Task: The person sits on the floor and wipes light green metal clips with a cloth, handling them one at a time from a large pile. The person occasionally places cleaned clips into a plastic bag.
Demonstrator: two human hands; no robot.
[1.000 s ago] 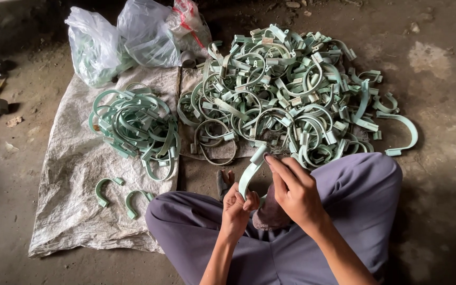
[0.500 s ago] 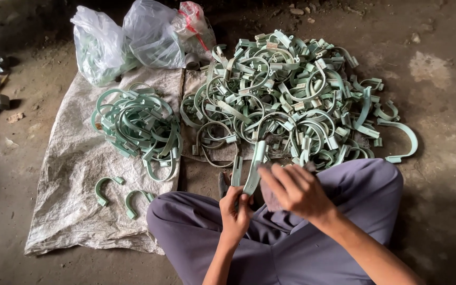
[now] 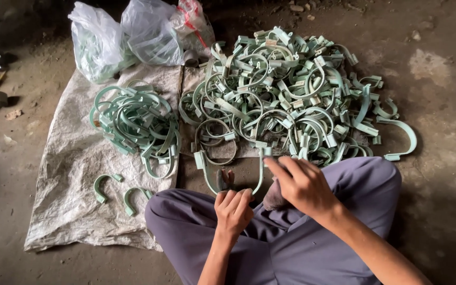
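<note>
On dirt floor [image 3: 439,79], woven sack [image 3: 64,200] spread; both hands, left [image 3: 233,211] and right [image 3: 304,184], grip green U-clamp [image 3: 207,169].

A person sits cross-legged on the floor [image 3: 439,121]. The left hand [image 3: 233,210] and right hand [image 3: 303,182] hold a pale green U-shaped plastic clamp [image 3: 207,168] by its ends. Beyond lies a large heap of green clamps [image 3: 286,89]; a smaller pile [image 3: 135,124] rests left on a woven sack [image 3: 69,200].

The floor [image 3: 439,79] was bare, dusty concrete, stained in paler patches and strewn with small stones. A worn woven sack [image 3: 64,200] lay spread flat on it. At the top, 2 crumpled clear plastic bags [image 3: 127,37] sat in dim, shadowed light.
</note>
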